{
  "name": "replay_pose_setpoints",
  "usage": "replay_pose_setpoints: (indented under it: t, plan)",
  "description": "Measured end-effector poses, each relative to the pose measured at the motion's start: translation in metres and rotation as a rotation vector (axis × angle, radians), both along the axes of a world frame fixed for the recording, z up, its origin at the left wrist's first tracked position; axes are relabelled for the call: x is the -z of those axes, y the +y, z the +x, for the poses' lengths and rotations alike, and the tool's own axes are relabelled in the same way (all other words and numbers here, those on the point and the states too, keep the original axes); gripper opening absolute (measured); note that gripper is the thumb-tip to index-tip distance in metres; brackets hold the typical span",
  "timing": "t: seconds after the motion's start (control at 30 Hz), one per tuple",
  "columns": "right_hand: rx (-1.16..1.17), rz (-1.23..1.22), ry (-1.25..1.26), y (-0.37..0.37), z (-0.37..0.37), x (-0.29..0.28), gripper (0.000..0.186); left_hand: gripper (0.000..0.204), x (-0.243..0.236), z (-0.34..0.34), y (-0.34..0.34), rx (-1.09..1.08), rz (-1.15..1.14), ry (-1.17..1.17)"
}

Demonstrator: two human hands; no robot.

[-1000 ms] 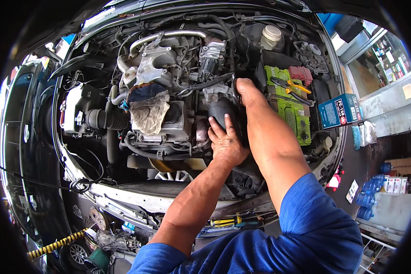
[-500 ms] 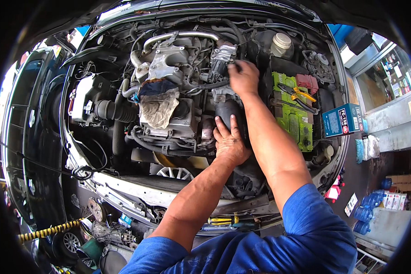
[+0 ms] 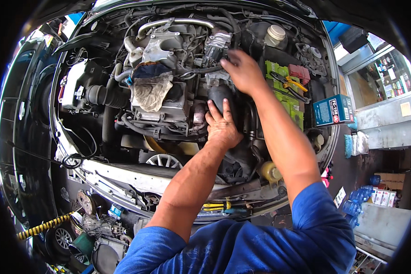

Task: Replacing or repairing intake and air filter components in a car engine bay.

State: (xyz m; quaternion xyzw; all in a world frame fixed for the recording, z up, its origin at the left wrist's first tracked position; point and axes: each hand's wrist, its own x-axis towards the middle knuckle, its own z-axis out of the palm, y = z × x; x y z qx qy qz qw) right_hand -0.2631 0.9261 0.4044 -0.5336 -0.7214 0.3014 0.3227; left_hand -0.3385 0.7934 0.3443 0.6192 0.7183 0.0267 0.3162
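My left hand (image 3: pixel 223 128) lies over a thick black rubber hose (image 3: pixel 220 95) in the engine bay, its fingers stretched along the hose and its thumb hidden. Further back, my right hand (image 3: pixel 245 73) hovers just right of a metal-and-black engine unit (image 3: pixel 217 49), above the hose's far end. Its thumb and forefinger stand apart, the other fingers are curled and partly hidden, and I see nothing held in it. A ribbed black cable sleeve (image 3: pixel 208 70) runs beside the thumb. The hose meets a grey metal fitting (image 3: pixel 216 80) there.
A stained cloth (image 3: pixel 151 93) rests on the engine (image 3: pixel 162 50). Yellow-handled pliers (image 3: pixel 288 83) lie on the green battery (image 3: pixel 276 68), right of my right forearm. A blue box (image 3: pixel 332 111) sits on the right fender edge. Yellow-handled tools (image 3: pixel 216 206) lie at the front edge.
My right hand has drawn slightly away from the engine unit, and its thumb and forefinger now show apart. My left hand stays on the hose. The whole view has shifted a little.
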Motion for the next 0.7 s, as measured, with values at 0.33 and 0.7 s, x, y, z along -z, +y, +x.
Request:
replay_pose_setpoints:
  t: [0.33, 0.7]
  plan:
    - [0.332, -0.466, 0.242, -0.155, 0.061, 0.144, 0.071, 0.118, 0.04, -0.008, -0.002, 0.101, 0.281, -0.204]
    - [0.034, -0.702, 0.018, -0.166, 0.039, 0.111, 0.065, 0.131, 0.025, -0.045, -0.003, 0.05, 0.215, -0.339]
